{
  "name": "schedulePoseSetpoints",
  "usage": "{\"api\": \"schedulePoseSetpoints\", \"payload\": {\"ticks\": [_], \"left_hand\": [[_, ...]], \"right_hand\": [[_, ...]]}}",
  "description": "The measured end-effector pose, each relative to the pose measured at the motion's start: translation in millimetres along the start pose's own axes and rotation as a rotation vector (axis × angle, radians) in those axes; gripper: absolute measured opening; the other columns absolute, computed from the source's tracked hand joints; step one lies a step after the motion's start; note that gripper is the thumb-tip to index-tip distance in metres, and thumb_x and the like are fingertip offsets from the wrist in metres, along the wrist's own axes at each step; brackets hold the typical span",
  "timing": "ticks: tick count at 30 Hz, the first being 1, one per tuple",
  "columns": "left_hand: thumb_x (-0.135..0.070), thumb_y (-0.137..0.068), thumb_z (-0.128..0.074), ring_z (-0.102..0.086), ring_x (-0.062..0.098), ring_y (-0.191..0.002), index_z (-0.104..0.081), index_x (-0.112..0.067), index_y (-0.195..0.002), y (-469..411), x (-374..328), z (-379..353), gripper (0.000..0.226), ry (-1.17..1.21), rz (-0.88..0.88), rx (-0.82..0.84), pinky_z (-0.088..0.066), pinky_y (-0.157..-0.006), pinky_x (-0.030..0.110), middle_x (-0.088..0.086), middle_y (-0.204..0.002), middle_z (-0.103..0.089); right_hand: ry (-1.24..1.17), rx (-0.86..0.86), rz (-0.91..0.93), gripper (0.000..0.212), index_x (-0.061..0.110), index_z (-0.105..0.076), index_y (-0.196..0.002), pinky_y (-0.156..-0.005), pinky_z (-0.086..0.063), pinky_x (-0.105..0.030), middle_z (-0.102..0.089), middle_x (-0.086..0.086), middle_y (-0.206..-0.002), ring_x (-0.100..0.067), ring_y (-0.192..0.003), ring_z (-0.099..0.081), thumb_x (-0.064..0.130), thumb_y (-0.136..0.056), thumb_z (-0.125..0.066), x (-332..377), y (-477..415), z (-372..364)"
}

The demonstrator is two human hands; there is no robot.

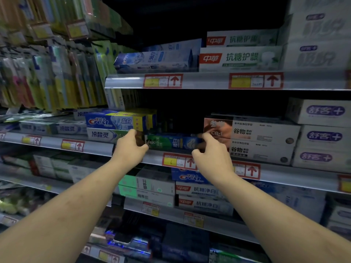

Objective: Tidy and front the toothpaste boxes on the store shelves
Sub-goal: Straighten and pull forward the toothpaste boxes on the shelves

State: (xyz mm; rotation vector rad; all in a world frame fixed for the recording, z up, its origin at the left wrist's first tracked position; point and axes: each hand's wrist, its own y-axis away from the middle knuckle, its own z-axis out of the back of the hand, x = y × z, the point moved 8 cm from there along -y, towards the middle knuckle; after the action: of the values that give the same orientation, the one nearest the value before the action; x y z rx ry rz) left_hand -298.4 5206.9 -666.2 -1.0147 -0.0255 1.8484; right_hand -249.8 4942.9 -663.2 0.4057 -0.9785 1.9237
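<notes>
Green toothpaste box point(171, 143) lies lengthwise at the front edge of the shelf point(152, 158), between the two hands. Left hand point(131, 147) fingers curl round its left end; right hand point(210, 154) fingers pinch its right end.

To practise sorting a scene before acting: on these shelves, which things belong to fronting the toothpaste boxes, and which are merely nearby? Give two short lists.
In the job: green toothpaste box, held at its ends by the left-hand grip and right-hand grip; Crest box; brown-and-white boxes.
Just nearby: hanging toothbrush packs; price labels.
</notes>
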Motion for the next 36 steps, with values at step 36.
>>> {"api": "schedulePoseSetpoints", "payload": {"ticks": [36], "left_hand": [[-0.018,-0.093,-0.071,-0.051,0.006,-0.088,-0.061,-0.017,-0.133,11,-43,65,0.041,-0.179,-0.343,0.158,-0.041,-0.085,0.020,-0.002,-0.125,-0.050]], "right_hand": [[-0.247,0.051,-0.051,0.039,0.019,-0.055,-0.133,-0.068,-0.055,-0.035,-0.066,-0.003,-0.110,-0.020,-0.087,-0.067,0.030,-0.097,-0.065,-7,-9,6]]}}
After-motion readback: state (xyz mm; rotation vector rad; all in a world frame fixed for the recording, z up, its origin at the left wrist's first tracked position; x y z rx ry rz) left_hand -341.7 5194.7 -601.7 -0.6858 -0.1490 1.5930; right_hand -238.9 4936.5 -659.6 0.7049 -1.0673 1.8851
